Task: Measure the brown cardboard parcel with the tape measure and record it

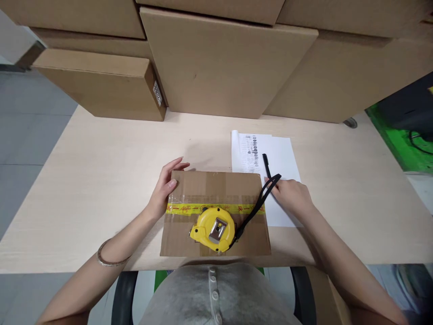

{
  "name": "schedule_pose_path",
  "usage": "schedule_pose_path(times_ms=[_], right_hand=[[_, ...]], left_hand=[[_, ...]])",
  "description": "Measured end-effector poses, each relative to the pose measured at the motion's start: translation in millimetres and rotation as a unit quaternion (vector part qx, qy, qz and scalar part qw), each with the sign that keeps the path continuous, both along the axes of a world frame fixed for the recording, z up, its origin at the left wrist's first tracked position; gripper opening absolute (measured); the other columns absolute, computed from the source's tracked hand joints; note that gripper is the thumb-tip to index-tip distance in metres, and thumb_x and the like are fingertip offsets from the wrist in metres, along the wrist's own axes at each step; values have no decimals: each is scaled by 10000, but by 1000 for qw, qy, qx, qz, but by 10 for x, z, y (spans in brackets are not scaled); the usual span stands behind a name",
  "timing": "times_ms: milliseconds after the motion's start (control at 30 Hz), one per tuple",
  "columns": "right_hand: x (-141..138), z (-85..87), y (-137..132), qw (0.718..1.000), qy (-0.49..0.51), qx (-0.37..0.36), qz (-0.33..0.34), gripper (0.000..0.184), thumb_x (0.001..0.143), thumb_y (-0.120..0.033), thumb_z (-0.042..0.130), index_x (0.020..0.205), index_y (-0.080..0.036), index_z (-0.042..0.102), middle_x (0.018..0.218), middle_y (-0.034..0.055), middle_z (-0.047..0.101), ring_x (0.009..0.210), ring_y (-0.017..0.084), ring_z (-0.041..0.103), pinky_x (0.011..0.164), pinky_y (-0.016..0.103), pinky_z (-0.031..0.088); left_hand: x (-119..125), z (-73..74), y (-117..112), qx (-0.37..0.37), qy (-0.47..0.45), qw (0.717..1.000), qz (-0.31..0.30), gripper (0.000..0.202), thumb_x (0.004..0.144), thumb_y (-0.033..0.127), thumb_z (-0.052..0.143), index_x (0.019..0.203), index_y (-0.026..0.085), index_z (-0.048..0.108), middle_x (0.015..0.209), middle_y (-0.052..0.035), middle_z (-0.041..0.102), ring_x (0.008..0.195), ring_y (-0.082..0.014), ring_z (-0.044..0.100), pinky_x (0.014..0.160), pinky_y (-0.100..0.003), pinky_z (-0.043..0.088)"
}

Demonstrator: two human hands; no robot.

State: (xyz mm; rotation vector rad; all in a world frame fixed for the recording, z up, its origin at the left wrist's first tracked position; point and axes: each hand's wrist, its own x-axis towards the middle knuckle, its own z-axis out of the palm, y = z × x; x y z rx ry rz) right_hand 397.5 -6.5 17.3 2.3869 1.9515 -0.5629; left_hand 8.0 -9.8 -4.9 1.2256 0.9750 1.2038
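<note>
Box (192,185) sits flat on the table (84,180). On top of the box lies a yellow tape measure (216,230) with a black strap (252,215). At the box's left side, the left hand (164,183) is open, touching it. Right of the box, the right hand (292,196) curls by a black pen (265,161) over paper (286,158); I can't tell if it grips. The box is probably stiff and light: hold both sides. The tape measure may be heavy; grab its round body.

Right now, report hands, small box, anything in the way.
Left hand touching left side of small box. Right hand at black pen over paper, grip unclear. Box near front edge of desk. Yellow tape measure atop it, black strap trailing past right edge.
</note>
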Motion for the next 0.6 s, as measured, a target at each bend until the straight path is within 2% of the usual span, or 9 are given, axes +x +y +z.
schedule_pose_path(times_ms=[100, 167, 200, 233, 300, 367, 400, 467, 600], right_hand=[[-86, 234, -92, 995, -87, 38, -35, 485, 1030, -536, 464, 860, -169, 730, 772, 167, 743, 712, 319, 699, 625, 385, 431], [-187, 454, -195, 978, -114, 168, -44, 463, 1059, -490, 416, 974, -154, 724, 865, 173, 754, 725, 307, 696, 630, 396, 440], [-268, 570, -256, 961, -106, 255, -20, 443, 1066, -476, 417, 1006, -155, 717, 881, 166, 751, 738, 298, 693, 640, 400, 453], [-374, 681, -319, 941, -78, 327, 36, 422, 1072, -467, 425, 1030, -161, 713, 875, 155, 745, 769, 291, 694, 673, 405, 476], [-652, 860, -437, 892, -10, 394, 220, 446, 1068, -521, 456, 1107, -157, 711, 902, 153, 758, 845, 304, 701, 747, 434, 512], [-961, 956, -520, 865, 46, 362, 343, 634, 1064, -646, 373, 1245, -125, 685, 1079, 189, 775, 946, 323, 717, 811, 478, 535], [-1100, 971, -547, 854, 74, 350, 376, 698, 1033, -712, 401, 1253, -111, 678, 1138, 201, 775, 1009, 340, 718, 856, 498, 544], [-1308, 956, -577, 847, 119, 322, 405, 715, 976, -750, 522, 1237, -100, 665, 1214, 214, 768, 1112, 363, 710, 943, 525, 551], [-1421, 906, -591, 848, 230, 236, 414, 546, 960, -575, 706, 1246, -125, 591, 1254, 199, 760, 1222, 340, 703, 1025, 515, 577]], left_hand=[[-57, -47, 2, 48, 31, 998, -9, 511, 972, 531, 639, 1464, 395, 605, 1500, -46, 653, 1409, -331, 554, 1190, -556, 425], [-84, -40, -5, 72, 64, 995, -17, 472, 1019, 549, 567, 1463, 398, 618, 1537, -42, 631, 1436, -325, 532, 1223, -555, 396], [-93, -28, -11, 84, 81, 993, -21, 470, 1039, 565, 525, 1467, 397, 621, 1549, -44, 623, 1445, -324, 523, 1239, -554, 380], [-100, -13, -18, 95, 97, 990, -26, 481, 1055, 579, 486, 1479, 393, 616, 1560, -48, 614, 1455, -323, 514, 1251, -555, 367], [-109, 15, -29, 114, 114, 986, -33, 514, 1069, 596, 445, 1520, 392, 584, 1584, -55, 593, 1476, -321, 496, 1260, -560, 361], [-121, 32, -33, 125, 117, 985, -36, 530, 1072, 593, 446, 1556, 401, 542, 1610, -55, 570, 1493, -317, 481, 1256, -564, 372], [-128, 34, -33, 129, 119, 984, -38, 527, 1076, 588, 442, 1563, 407, 534, 1613, -53, 569, 1496, -312, 480, 1253, -561, 377], [-142, 26, -27, 142, 128, 980, -47, 507, 1084, 584, 428, 1545, 418, 556, 1599, -45, 585, 1488, -295, 493, 1255, -541, 378], [-137, -3, -30, 138, 112, 982, -68, 506, 1089, 602, 395, 1492, 394, 619, 1568, -39, 618, 1487, -268, 507, 1269, -493, 361]])
